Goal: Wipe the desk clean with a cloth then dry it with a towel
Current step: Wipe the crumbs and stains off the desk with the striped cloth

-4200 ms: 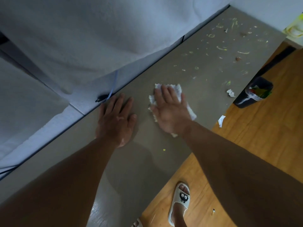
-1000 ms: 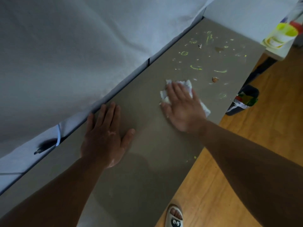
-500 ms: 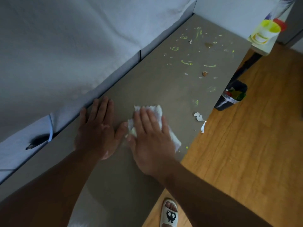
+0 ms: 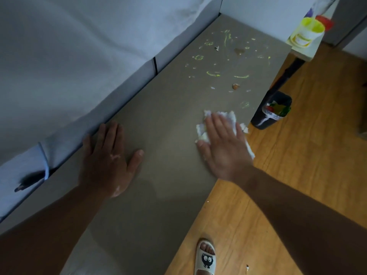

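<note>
Your flat right hand (image 4: 226,147) pressed the cloth (image 4: 220,120) mid-desk (image 4: 158,116); flat left hand (image 4: 107,157) empty; far green smears (image 4: 213,74) remained, drying not begun.

matt smooth grey desk (image 4: 162,108), fluffy ragged white cloth (image 4: 231,117), glossy wood-grain floor (image 4: 317,155)

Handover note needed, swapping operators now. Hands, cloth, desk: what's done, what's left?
Left hand: open, flat on the desk near its back edge, holding nothing.
Right hand: open, fingers straight, pressing the white cloth onto the desk at its front edge.
Done: the near half of the desk looks free of marks.
Left: green smears and a brown blob on the far end, then drying. No towel in view.
</note>
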`<state>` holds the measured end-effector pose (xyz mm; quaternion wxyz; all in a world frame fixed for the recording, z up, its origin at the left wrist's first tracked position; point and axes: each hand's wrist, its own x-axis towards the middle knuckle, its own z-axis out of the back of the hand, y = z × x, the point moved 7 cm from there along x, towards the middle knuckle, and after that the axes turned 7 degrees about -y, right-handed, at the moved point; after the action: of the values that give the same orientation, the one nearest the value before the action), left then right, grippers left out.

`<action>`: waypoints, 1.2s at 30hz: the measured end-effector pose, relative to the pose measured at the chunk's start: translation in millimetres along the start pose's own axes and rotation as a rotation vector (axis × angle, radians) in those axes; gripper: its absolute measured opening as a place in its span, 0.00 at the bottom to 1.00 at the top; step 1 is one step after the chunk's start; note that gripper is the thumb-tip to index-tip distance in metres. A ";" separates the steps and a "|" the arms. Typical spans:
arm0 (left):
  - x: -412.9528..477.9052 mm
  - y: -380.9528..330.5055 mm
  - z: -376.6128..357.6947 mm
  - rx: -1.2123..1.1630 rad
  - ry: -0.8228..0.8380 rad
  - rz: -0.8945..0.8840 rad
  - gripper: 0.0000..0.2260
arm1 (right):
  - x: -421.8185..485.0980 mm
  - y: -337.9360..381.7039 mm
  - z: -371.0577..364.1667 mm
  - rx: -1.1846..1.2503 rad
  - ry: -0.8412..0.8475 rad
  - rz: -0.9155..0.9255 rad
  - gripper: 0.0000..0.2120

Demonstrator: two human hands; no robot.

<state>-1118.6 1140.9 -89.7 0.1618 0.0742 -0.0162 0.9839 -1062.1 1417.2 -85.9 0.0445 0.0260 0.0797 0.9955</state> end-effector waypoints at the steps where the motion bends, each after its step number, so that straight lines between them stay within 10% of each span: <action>1: 1.1 -1.8 -0.3 0.001 -0.002 0.004 0.39 | 11.3 -14.1 0.9 -0.011 -0.003 -0.024 0.37; 14: 58.8 -49.8 -10.7 -0.037 0.016 0.022 0.41 | 70.9 -72.0 0.8 0.046 -0.059 -0.445 0.35; 28: 97.3 -60.8 -13.2 0.009 0.004 -0.076 0.38 | 54.8 56.0 -8.2 0.028 -0.037 0.384 0.33; 36: 103.3 -59.0 -14.8 0.015 0.049 -0.096 0.38 | 143.5 -30.1 -3.6 -0.020 -0.065 0.078 0.36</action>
<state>-1198.5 1230.3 -88.2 0.2085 0.0521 -0.0015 0.9766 -1202.5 1459.6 -87.9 0.0085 0.0610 0.0674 0.9958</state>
